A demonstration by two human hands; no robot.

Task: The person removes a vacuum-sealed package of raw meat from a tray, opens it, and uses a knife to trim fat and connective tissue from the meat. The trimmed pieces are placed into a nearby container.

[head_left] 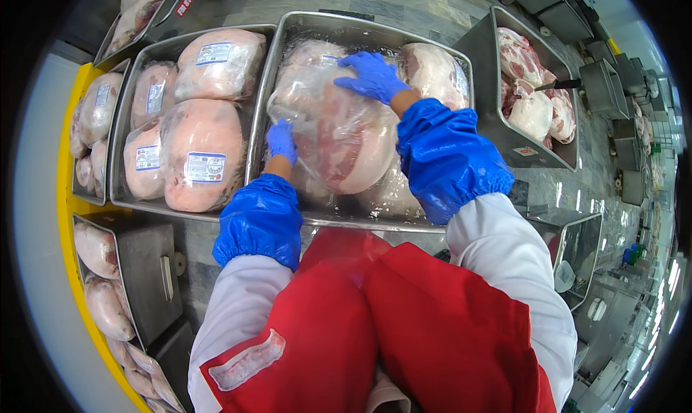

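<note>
A large cut of raw meat (pixel 349 157) with pale fat and a red streak lies in a steel tub (pixel 288 24) in front of me. Clear plastic bag film (pixel 306 99) covers its upper left part. Gloved in blue, my left hand (pixel 282 140) is closed on the film's edge at the meat's left side. My right hand (pixel 371 78) rests across the top of the bag, fingers spread and stretched out. Beyond it, another piece of meat (pixel 432 74) with a label sits in the tub's far right corner. More wrapped meat lies partly hidden under the film.
To the left, a second steel tub (pixel 263 34) holds several bagged, labelled meat cuts (pixel 205 153). At right, another tub (pixel 497 89) contains unwrapped meat, with a dark-handled knife (pixel 562 85) on it. A yellow rail (pixel 65 189) runs along the left wall beside more tubs.
</note>
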